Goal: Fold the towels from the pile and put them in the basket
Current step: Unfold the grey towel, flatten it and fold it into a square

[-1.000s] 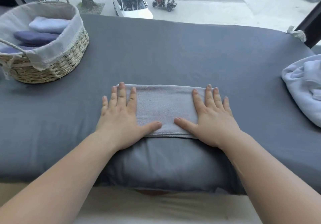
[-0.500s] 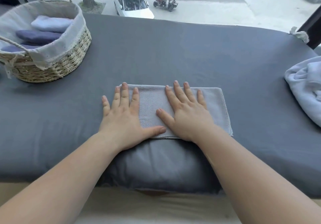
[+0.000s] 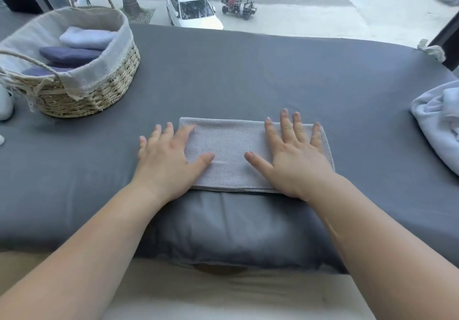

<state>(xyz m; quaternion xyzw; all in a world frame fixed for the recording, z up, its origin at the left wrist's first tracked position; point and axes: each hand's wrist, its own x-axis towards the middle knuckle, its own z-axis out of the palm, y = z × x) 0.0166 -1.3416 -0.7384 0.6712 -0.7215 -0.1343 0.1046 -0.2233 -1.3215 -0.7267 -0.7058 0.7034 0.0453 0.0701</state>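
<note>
Towel point(image 3: 231, 153), soft grey terry rectangle, pressed flat under spread left hand point(image 3: 165, 163) and right hand point(image 3: 293, 161)

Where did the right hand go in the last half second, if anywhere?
Yes, it moved: the right hand slid right along the folded grey towel, from its middle to its right end.

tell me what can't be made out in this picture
Towel pile: head view, cut off by the right edge; count unknown.
Folded towels in the basket: head view, lower ones hidden by its liner.
Grey towel: head view, left hand and right hand cover parts; layers unclear.
White object: head view, cropped by the left edge.
</note>
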